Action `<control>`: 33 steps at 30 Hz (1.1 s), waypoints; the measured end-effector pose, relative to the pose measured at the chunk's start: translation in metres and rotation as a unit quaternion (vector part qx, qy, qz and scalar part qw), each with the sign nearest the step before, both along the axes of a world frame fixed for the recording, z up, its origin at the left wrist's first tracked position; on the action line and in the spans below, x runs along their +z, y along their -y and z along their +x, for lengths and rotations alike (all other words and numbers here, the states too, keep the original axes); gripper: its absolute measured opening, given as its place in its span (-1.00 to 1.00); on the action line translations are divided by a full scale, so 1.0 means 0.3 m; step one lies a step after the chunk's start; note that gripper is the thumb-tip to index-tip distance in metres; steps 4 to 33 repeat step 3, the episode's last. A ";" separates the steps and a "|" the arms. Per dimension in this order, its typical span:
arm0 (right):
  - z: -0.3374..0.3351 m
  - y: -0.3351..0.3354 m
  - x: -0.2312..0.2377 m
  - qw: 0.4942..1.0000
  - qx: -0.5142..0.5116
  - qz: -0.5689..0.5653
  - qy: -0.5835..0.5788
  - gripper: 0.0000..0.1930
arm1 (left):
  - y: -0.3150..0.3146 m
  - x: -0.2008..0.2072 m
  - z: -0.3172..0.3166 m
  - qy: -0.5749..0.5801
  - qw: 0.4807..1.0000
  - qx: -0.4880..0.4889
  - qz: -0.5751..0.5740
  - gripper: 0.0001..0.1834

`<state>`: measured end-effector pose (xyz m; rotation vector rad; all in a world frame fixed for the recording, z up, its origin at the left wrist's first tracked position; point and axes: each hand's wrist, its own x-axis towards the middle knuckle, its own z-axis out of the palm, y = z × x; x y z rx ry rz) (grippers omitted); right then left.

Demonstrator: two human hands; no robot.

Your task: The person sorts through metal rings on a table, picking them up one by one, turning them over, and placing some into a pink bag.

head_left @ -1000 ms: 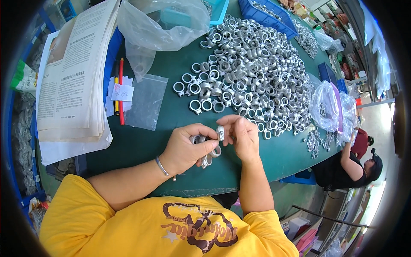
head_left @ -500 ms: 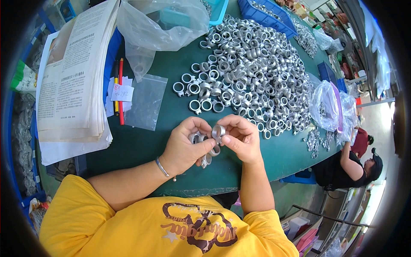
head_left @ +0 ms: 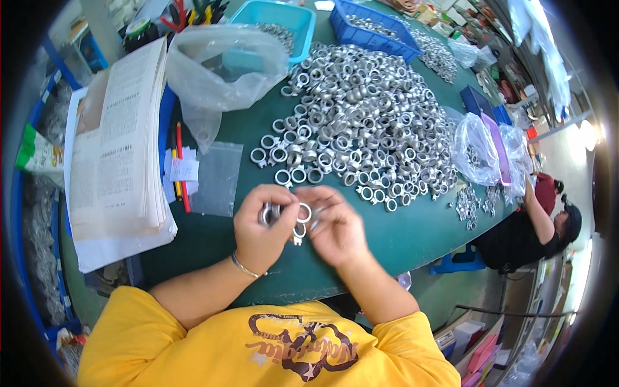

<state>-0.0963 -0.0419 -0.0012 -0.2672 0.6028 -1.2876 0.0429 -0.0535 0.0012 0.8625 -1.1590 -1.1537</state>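
Several small silvery metal rings with short lugs (head_left: 300,230) are bunched in my left hand (head_left: 259,226), its fingers closed round them. Close beside it, my right hand (head_left: 336,227) is smeared by motion. A blurred ring (head_left: 316,218) shows at the right fingers; whether they grip it I cannot make out. Both hands are above the green tabletop (head_left: 271,287) near its front edge. Just beyond them spreads a large heap of the same metal rings (head_left: 380,116), with a few lying loose at its left side.
Stacked newspapers (head_left: 116,148) lie at the left, beside a red pencil (head_left: 183,168) and a flat clear bag (head_left: 218,177). A crumpled plastic bag (head_left: 225,77), a turquoise bin (head_left: 303,26) and a blue crate (head_left: 371,44) stand behind. A person in black (head_left: 525,235) sits at the right.
My right hand has turned and its fingers have come away from the ring held up before. Both hands have shifted slightly left, and the view has tilted to show more of the far table.
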 end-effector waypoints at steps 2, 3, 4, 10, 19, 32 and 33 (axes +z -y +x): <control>0.058 -0.049 -0.007 0.989 0.013 0.052 0.139 -0.62 | 0.001 0.025 -0.011 0.151 0.965 0.022 -0.215 -0.81; 0.092 -0.075 -0.016 0.973 0.013 0.080 0.215 -0.56 | -0.004 0.022 -0.002 0.185 0.944 -0.036 -0.270 -0.82; 0.092 -0.075 -0.016 0.973 0.013 0.080 0.215 -0.56 | -0.004 0.022 -0.002 0.185 0.944 -0.036 -0.270 -0.82; 0.092 -0.075 -0.016 0.973 0.013 0.080 0.215 -0.56 | -0.004 0.022 -0.002 0.185 0.944 -0.036 -0.270 -0.82; 0.092 -0.075 -0.016 0.973 0.013 0.080 0.215 -0.56 | -0.004 0.022 -0.002 0.185 0.944 -0.036 -0.270 -0.82; 0.092 -0.075 -0.016 0.973 0.013 0.080 0.215 -0.56 | -0.004 0.022 -0.002 0.185 0.944 -0.036 -0.270 -0.82; 0.092 -0.075 -0.016 0.973 0.013 0.080 0.215 -0.56 | -0.004 0.022 -0.002 0.185 0.944 -0.036 -0.270 -0.82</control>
